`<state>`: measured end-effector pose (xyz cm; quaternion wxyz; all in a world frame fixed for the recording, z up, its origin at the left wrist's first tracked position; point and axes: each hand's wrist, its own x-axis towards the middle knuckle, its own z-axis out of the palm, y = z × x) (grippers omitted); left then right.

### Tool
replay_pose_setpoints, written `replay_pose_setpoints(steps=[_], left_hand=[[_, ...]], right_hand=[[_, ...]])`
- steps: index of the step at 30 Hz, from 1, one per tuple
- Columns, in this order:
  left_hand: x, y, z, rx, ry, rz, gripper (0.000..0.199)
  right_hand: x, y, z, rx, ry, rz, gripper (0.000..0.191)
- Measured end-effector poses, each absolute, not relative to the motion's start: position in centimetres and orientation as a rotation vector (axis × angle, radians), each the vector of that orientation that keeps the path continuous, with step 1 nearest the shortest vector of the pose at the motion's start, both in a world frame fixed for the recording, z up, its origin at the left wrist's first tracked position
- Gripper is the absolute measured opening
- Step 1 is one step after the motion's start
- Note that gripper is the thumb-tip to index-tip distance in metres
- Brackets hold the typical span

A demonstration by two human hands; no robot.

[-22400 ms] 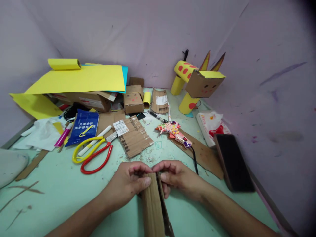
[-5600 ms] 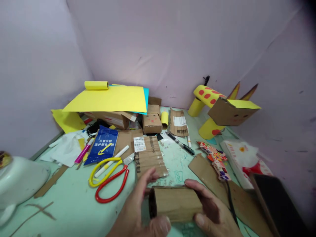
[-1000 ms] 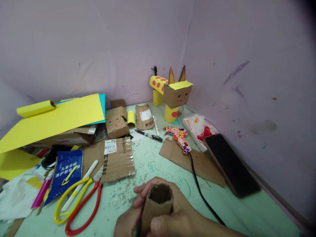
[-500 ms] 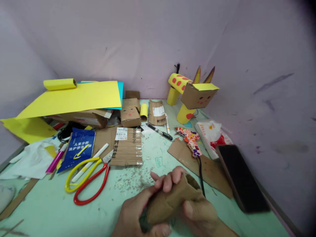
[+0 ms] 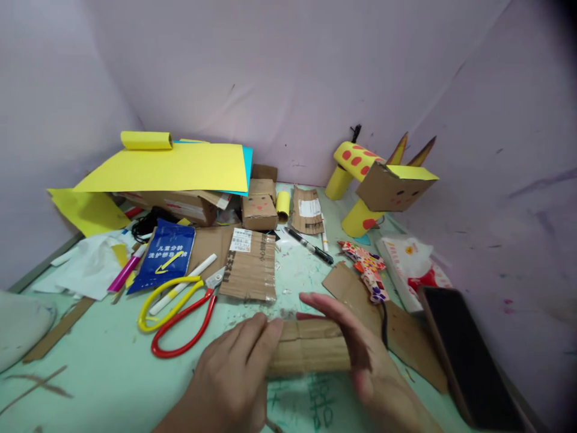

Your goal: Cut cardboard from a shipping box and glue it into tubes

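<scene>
A rolled brown cardboard tube (image 5: 311, 347) lies crosswise low in front of me, seams running along its surface. My left hand (image 5: 238, 361) is closed around its left end, with the fingers over the top. At the other end my right hand (image 5: 360, 349) has its fingers stretched out and its palm against or very near the tube's opening. That opening is hidden by the hand. Beyond my hands lie a flat cardboard piece with a label (image 5: 249, 264) and scissors (image 5: 184, 313) with one yellow and one red handle.
A yellow-and-cardboard animal figure (image 5: 396, 187) stands at the back right. A phone (image 5: 464, 355) and a cardboard strip (image 5: 406, 337) lie on the right. Yellow paper sheets (image 5: 180, 168) cover a box at the back left. A black pen (image 5: 311, 245) lies in the middle.
The tube has turned from a slant to nearly level. My left hand now covers its left end from above, and my right hand has opened at its right end. The view has shifted left.
</scene>
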<state>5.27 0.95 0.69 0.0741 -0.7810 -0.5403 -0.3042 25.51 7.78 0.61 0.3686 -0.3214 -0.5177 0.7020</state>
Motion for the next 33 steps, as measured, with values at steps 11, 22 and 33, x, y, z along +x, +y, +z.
replay_pose_setpoints(steps=[11,22,33], left_hand=[[6.4,0.9,0.8,-2.43,-1.952,-1.342,0.068],[7.0,2.0,2.3,-1.781,-3.045,-2.745,0.043],[5.3,3.0,2.6,-1.367,-3.206,-2.641,0.05]], right_hand=[[24.0,7.4,1.9,-1.343,-0.939,2.031,0.053],[23.5,7.1,1.2,-1.402,-1.236,1.822,0.054],[24.3,7.4,1.3,-0.848,-1.469,1.645,0.04]])
